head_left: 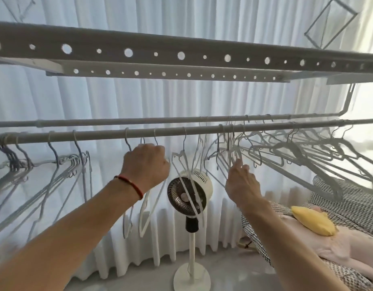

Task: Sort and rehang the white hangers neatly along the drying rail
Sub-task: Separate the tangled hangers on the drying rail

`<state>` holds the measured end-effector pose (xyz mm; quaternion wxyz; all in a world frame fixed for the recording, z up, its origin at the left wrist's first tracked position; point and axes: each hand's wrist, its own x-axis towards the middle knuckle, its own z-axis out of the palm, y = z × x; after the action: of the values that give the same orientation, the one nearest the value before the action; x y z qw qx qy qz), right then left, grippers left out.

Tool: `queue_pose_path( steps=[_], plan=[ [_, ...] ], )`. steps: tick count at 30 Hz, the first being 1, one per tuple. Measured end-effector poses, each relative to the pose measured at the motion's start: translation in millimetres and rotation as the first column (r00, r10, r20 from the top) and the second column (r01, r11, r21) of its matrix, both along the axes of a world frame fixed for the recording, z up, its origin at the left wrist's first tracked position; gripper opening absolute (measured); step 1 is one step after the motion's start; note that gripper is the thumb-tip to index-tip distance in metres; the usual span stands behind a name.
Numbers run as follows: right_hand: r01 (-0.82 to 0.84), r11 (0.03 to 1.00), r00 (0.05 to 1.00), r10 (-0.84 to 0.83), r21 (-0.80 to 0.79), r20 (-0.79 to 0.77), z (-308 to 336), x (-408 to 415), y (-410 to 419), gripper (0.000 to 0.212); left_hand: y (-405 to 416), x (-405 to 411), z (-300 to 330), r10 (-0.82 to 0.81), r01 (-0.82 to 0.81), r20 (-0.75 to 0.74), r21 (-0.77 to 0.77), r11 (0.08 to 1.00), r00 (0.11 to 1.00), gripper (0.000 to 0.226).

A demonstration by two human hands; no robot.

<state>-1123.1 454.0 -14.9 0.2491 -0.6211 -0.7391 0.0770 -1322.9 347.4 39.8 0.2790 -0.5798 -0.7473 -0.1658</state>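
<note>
Head view shows left hand (146, 162) fisted on light, stiff, tangle-prone white hangers (147, 198) by their necks under the drying rail (97, 135), right hand (242, 181) at three o'clock, fingers spread, touching more.

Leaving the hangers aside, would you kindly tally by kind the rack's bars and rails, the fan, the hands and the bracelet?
Perforated bars: 2
Round rails: 2
Pedestal fan: 1
Hands, left hand and right hand: 2
Red bracelet: 1
Total: 8
</note>
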Motion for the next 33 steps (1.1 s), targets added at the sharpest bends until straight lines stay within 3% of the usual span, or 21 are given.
queue_pose_path(
  steps=[4, 8, 14, 25, 28, 31, 33],
  plan=[
    [-0.036, 0.998, 0.999, 0.034, -0.051, -0.036, 2.5, 19.4, 13.0, 0.033, 27.4, 55.8, -13.9, -0.250, 0.248, 0.041, 0.054, 0.967, 0.967, 0.019],
    [-0.080, 0.997, 0.996, 0.080, -0.009, 0.029, 9.4, 35.0, 21.7, 0.028, 53.8, 93.7, -31.4, -0.435, 0.443, 0.129, -0.042, 0.896, 0.891, 0.021],
    [-0.186, 0.982, 0.982, 0.187, 0.042, -0.002, 33.5, 37.5, 48.5, 0.021, 73.5, 119.4, -49.9, -0.320, 0.388, 0.263, -0.271, 0.881, 0.910, 0.027],
    [-0.309, 0.949, 0.948, 0.303, -0.056, -0.103, 25.7, 47.6, 67.3, 0.024, 97.0, 115.3, -81.7, -0.124, 0.231, 0.480, -0.171, 0.958, 0.868, 0.029],
    [-0.350, 0.931, 0.936, 0.344, -0.102, -0.075, 13.2, 55.2, 50.1, 0.012, 94.3, 117.7, -96.2, -0.095, 0.220, 0.530, -0.178, 0.959, 0.843, 0.033],
    [-0.378, 0.914, 0.926, 0.377, -0.150, -0.034, 1.3, 64.0, 30.1, 0.024, 88.4, 121.8, -112.0, -0.056, 0.239, 0.605, -0.226, 0.944, 0.794, 0.037],
    [-0.395, 0.901, 0.917, 0.398, -0.178, -0.016, -6.1, 71.5, 17.6, 0.021, 82.8, 124.4, -124.9, -0.015, 0.238, 0.635, -0.267, 0.934, 0.773, 0.037]
  ],
)
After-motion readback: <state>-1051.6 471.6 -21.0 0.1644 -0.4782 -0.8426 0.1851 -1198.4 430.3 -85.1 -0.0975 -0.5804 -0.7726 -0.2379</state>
